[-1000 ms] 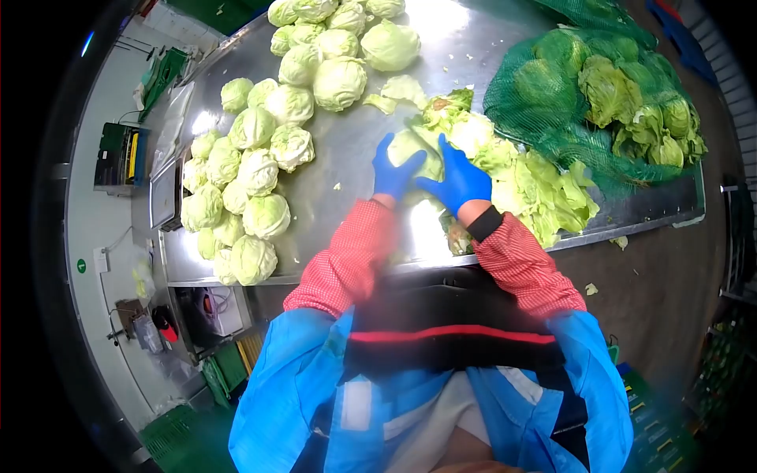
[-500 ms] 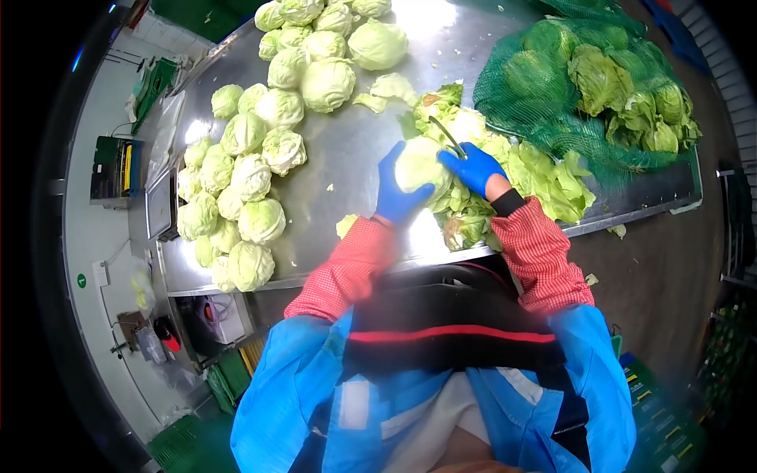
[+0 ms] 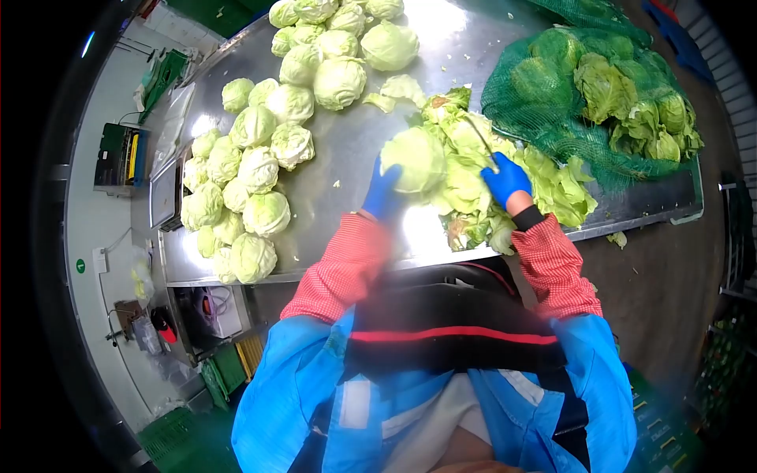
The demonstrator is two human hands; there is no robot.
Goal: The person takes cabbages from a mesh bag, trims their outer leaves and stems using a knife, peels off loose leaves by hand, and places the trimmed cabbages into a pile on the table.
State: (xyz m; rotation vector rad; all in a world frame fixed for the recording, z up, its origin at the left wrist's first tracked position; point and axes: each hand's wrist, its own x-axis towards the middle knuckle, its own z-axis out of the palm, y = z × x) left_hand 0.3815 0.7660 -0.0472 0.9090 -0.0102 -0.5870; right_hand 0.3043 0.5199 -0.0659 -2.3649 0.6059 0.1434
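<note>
My left hand (image 3: 382, 191), in a blue glove, is closed around the left and lower side of a pale green cabbage (image 3: 415, 160) held over the metal table. In a blue glove too, my right hand (image 3: 506, 180) grips a knife (image 3: 479, 135), its thin dark blade pointing up and to the left. The right hand is apart from the cabbage, above a heap of loose cabbage leaves (image 3: 465, 180). The knife's handle is mostly hidden in the fist.
Several trimmed cabbages (image 3: 258, 169) cover the left and far parts of the metal table (image 3: 323, 209). A green net bag (image 3: 524, 91) with more cabbages lies at the right. Loose pale leaves (image 3: 403, 88) lie beyond the held cabbage.
My left hand has shifted slightly left with the cabbage. My right hand, with the knife, has drawn away from the cabbage to the right and nearer my body.
</note>
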